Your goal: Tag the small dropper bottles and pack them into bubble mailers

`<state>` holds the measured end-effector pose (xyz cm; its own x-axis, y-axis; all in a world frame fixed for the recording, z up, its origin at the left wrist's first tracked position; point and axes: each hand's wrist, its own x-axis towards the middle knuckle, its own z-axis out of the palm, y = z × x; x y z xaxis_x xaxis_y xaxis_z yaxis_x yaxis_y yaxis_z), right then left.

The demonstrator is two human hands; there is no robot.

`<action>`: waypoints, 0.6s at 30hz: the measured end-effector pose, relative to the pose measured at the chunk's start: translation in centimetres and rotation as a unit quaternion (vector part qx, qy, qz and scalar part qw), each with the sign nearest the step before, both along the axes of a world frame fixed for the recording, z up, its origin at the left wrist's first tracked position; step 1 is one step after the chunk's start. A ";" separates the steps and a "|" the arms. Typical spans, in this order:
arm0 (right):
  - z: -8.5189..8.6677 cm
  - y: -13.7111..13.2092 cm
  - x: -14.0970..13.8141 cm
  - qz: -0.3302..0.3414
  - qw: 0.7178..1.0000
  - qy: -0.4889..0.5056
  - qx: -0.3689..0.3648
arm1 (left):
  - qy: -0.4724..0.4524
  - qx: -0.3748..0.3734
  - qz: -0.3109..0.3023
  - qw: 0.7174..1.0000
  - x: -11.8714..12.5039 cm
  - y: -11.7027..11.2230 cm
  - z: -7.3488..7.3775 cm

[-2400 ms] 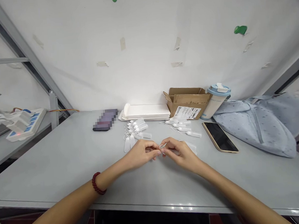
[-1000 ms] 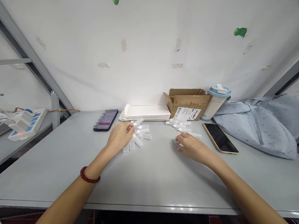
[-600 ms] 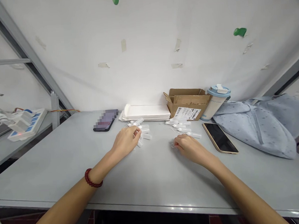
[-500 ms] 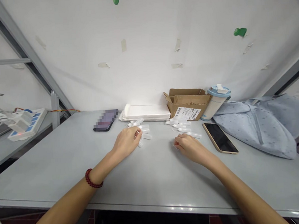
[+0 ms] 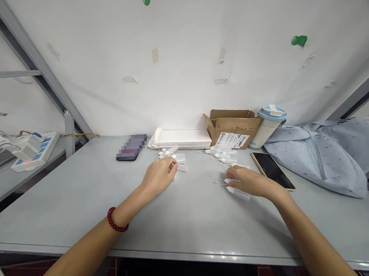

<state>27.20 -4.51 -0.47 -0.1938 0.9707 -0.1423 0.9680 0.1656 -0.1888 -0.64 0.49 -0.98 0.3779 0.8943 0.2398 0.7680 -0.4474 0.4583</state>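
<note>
Beside a cluster of small translucent plastic tubes (image 5: 181, 158) with white pointed tips, my left hand (image 5: 160, 175) is closed, thumb against curled fingers. Whatever it holds is hidden, though a pale sliver shows just beneath the fingertips. On the right, my right hand (image 5: 249, 180) hovers low with thumb and fingers apart. A similar tube (image 5: 238, 193) with thin strands at its tip lies under the thumb, and the white tip of another (image 5: 227, 180) shows between thumb and fingers. Behind that hand, several more tubes (image 5: 224, 154) lie in a row.
White flat trays (image 5: 184, 136) are stacked against the wall, next to an open cardboard box (image 5: 233, 124) and a blue-lidded cup (image 5: 266, 126). One phone (image 5: 272, 170) lies right, another (image 5: 131, 148) left. A pale blue cloth bag (image 5: 323, 158) covers the right side. A power strip (image 5: 37, 152) sits far left.
My right hand has shifted slightly right and its fingers have parted. Two tubes now show beneath it where they were hidden before. My left hand has barely moved.
</note>
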 end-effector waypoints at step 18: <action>0.0 -1.2 -4.4 0.131 0.961 0.201 0.138 | -0.163 -0.188 -0.124 0.961 1.4 -1.5 -0.6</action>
